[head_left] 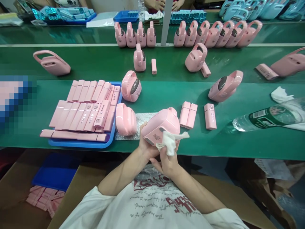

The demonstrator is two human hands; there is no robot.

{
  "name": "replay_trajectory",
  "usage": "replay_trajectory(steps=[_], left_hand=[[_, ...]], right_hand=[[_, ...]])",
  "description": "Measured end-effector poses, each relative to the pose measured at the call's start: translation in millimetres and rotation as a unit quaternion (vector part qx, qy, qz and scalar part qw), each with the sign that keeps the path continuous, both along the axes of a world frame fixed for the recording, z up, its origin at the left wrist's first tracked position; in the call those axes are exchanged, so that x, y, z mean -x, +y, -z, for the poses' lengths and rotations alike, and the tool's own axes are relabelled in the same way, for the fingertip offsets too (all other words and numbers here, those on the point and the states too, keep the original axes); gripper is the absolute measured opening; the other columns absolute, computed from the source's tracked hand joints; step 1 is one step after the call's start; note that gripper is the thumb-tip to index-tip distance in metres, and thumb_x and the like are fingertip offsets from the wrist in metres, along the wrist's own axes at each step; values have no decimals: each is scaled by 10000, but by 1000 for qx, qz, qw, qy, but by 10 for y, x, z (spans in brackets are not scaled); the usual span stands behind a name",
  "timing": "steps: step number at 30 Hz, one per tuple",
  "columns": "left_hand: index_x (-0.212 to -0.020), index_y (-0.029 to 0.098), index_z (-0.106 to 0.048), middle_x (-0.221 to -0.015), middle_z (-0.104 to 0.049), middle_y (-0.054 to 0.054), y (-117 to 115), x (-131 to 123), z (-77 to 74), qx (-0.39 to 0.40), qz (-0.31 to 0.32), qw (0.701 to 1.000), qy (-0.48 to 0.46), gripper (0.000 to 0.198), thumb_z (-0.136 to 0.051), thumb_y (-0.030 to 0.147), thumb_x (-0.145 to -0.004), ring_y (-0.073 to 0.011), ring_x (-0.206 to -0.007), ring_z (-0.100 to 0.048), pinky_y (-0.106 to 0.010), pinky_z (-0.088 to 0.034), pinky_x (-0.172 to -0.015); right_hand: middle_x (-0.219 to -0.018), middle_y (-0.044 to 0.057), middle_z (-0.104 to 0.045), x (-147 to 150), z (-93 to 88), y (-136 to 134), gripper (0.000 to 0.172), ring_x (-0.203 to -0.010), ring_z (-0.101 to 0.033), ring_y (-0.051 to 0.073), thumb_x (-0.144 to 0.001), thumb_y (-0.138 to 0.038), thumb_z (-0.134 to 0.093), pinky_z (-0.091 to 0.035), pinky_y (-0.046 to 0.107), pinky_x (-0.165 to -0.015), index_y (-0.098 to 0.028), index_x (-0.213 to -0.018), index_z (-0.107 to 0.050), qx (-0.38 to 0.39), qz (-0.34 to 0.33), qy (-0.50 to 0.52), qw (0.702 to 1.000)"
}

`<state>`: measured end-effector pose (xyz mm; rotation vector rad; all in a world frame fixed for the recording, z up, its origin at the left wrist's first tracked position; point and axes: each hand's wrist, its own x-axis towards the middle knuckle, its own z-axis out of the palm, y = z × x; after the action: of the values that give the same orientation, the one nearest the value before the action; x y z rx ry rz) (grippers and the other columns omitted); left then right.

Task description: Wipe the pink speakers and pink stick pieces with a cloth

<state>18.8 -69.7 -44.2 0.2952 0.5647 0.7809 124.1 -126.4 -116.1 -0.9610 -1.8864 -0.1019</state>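
Note:
My left hand (147,147) is closed around a rounded pink device (162,122), tilted above the bench's front edge. My right hand (168,161) pinches a crumpled white wiping cloth (169,142) and presses it against the device's lower side. Some of my fingers are hidden behind the device and cloth. Just left of it, another pink device (126,119) rests on a sheet of bubble wrap (143,119). Two small pink oblong blocks (188,115) lie side by side to the right, with a single block (210,116) beyond them.
A blue tray (105,144) full of pink blocks stands at left. Pink devices with loop handles (225,86) are spread around, several in a row (212,34) on the far strip. A plastic bottle (269,116) lies at right. Another person's hands (158,4) show at the back.

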Motion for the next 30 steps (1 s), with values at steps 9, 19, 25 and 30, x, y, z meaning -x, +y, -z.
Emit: replay_trajectory(steps=[9,19,25,30], left_hand=[[-1029,209,-661,-1010,-701,-61,-51,39,143,72,0,996,-47,541,-511,642,-742,-241,-889,-633,-328,-490,-675],[-1139,196,-630,-1042,-713,-58,0,53,-13,-42,-142,989,25,599,-664,519,-636,-285,-1017,-627,-378,-523,-816],[-1313,291,-561,-1372,-561,-37,0,41,-279,-204,-120,957,170,553,-670,427,-788,-287,-1305,-477,-417,-391,-1080],[-1272,326,-620,-1473,-354,-44,29,56,-477,-367,-67,845,384,451,-626,472,-846,-293,-1452,-193,-428,-240,-1191]], right_hand=[[-1596,116,206,84,-351,-181,844,-1486,93,297,-974,-431,-361,-218,539,-1185,-100,-1509,202,171,-45,155,972],[-1569,155,-294,-232,-667,121,919,-1407,-383,294,-865,-617,-527,-465,449,-1059,-212,-1549,-64,381,-107,353,848],[-1113,101,-717,-419,-669,653,536,-998,-685,268,-799,-596,-537,-585,374,-790,-184,-1130,-628,511,-125,550,649],[-1039,115,-735,-370,-640,791,590,-943,-698,258,-919,-553,-307,-580,404,-790,-144,-1173,-649,531,-181,471,680]])
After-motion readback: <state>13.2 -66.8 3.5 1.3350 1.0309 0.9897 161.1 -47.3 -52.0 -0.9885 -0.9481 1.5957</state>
